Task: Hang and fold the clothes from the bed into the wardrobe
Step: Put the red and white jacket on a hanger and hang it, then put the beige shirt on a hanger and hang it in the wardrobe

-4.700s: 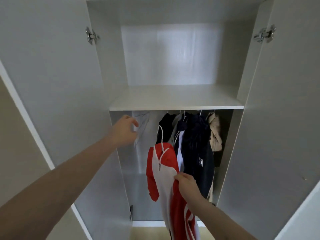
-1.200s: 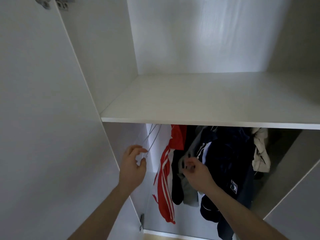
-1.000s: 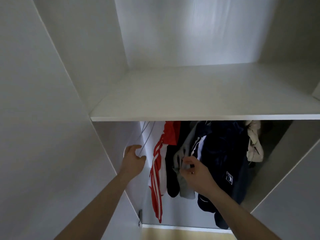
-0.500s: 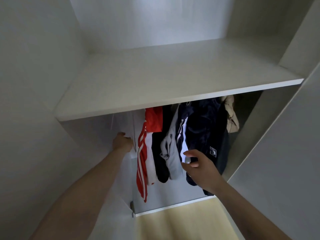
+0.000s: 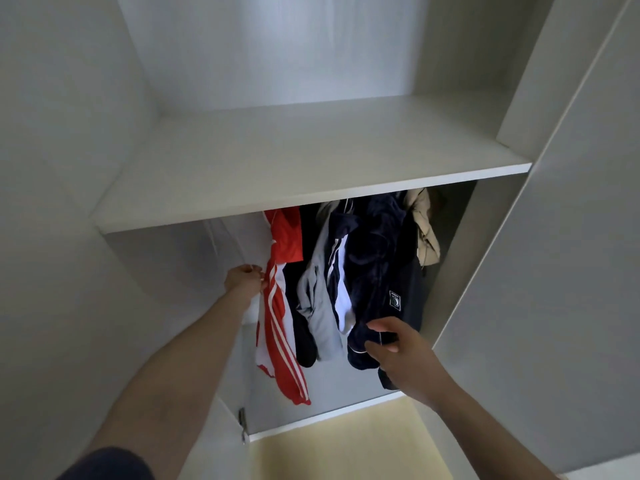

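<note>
step: settling hung clothes on rail | left hand (image 5: 244, 279) pinching edge of red striped top (image 5: 277, 306), hung leftmost under shelf (image 5: 311, 199) | right hand (image 5: 398, 344) relaxed, empty, near navy jacket (image 5: 377, 265) | advice: space garments evenly, check hanger hooks seated

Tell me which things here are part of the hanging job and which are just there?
Part of the job:
- red jacket, hanging, left hand at its edge
- empty hangers left of it
- dark jacket, right hand near its hem
- grey top
- beige garment

Just there:
- shelf
- door hinge
- floor
</note>
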